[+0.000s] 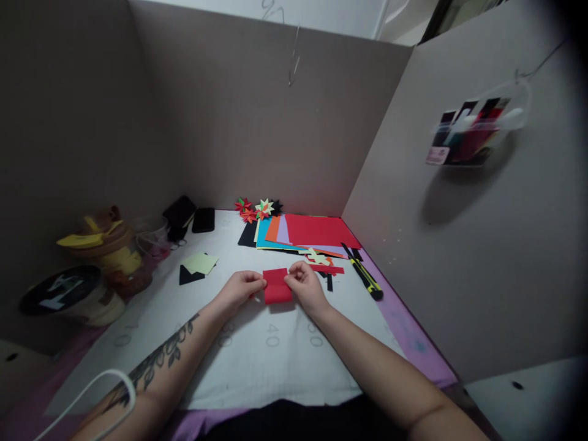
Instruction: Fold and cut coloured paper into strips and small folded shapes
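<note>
A small red square of paper (278, 288) is held up between my two hands, a little above the white mat. My left hand (245, 286) pinches its left edge between thumb and fingers. On the opposite side, my right hand (304, 285) grips the upper right edge with thumb and forefinger. Beyond the right hand lie red, black and pale paper strips (328, 268). To the left of my left hand, a pale green paper square (201, 263) rests on black paper (190, 277).
Coloured sheets (321, 231) are stacked at the back, with folded paper stars (264, 207) behind them. A yellow and black cutter knife (366, 277) lies at right. Pots (110, 251) and a dark-lidded tub (87, 300) stand at left, near a black phone-like object (203, 220). Grey panels enclose the table.
</note>
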`<act>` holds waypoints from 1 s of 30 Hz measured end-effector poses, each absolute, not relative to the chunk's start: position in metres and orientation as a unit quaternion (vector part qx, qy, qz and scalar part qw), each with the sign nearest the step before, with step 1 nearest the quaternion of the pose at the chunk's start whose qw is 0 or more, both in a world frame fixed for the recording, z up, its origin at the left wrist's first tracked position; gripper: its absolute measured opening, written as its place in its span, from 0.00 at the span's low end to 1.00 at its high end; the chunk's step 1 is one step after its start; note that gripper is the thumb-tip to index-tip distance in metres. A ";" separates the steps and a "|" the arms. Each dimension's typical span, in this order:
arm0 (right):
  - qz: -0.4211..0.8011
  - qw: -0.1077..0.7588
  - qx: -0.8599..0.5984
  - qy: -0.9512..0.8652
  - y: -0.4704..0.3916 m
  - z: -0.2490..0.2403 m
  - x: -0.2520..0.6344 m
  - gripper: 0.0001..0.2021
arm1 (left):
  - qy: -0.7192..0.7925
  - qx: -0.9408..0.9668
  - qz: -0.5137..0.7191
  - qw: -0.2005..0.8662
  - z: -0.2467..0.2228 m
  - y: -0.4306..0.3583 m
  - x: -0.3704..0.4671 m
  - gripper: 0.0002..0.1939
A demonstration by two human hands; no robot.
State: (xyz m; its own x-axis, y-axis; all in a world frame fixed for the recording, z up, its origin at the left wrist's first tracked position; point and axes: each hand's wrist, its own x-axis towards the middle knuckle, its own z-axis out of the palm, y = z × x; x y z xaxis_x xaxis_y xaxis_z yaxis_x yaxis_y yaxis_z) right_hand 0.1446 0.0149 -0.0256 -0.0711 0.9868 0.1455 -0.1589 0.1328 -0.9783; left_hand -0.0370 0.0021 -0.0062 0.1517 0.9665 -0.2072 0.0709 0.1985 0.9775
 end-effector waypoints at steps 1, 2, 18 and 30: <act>0.517 0.548 -0.403 -0.520 0.015 -0.026 0.145 0.10 | 0.520 0.504 0.386 0.571 -0.006 0.002 -0.037 0.12; 0.511 0.546 -0.403 -0.527 0.015 -0.026 0.145 0.09 | 0.520 0.511 0.382 0.568 -0.006 0.002 -0.037 0.12; 0.505 0.531 -0.432 -0.525 0.015 -0.028 0.146 0.09 | 0.528 0.570 0.383 0.499 -0.006 0.002 -0.037 0.13; 0.504 0.542 -0.442 -0.507 0.017 -0.033 0.147 0.10 | 0.540 0.558 0.373 0.508 -0.005 0.001 -0.037 0.15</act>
